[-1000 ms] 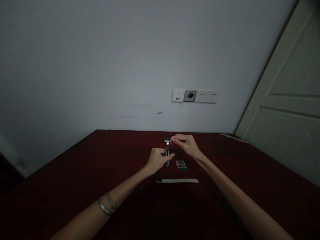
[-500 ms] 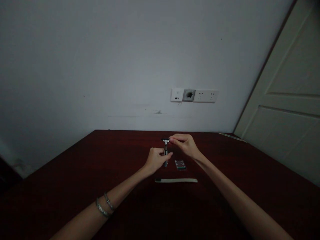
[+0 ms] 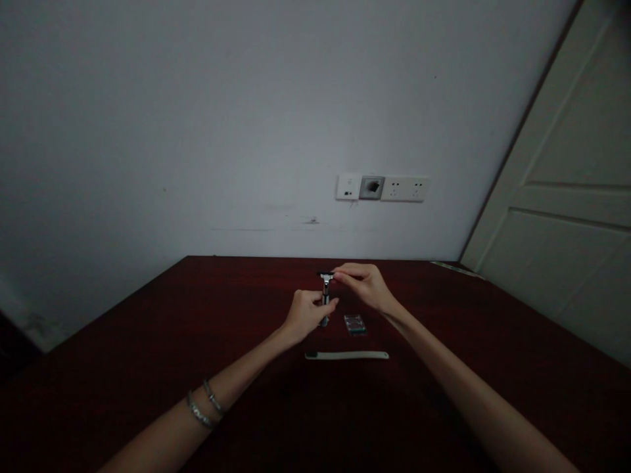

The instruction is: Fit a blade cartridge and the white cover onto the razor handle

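A razor with a silver neck and a dark head stands upright above the table. My left hand is closed around its handle, thumb stretched across the front. At the head's right end, my right hand pinches with thumb and fingertips. Just below the hands lies a small clear plastic case with a greenish edge. Nearer to me a long whitish strip-like tool with a dark left end rests crosswise.
The dark red tabletop reaches back to a grey wall. Sockets and a switch plate sit on the wall. On the right stands a pale panelled door, with a thin strip near the table's back right corner.
Hardly anything differs. The razor and my left hand have shifted very slightly left; my right hand keeps its pinch at the razor's head.
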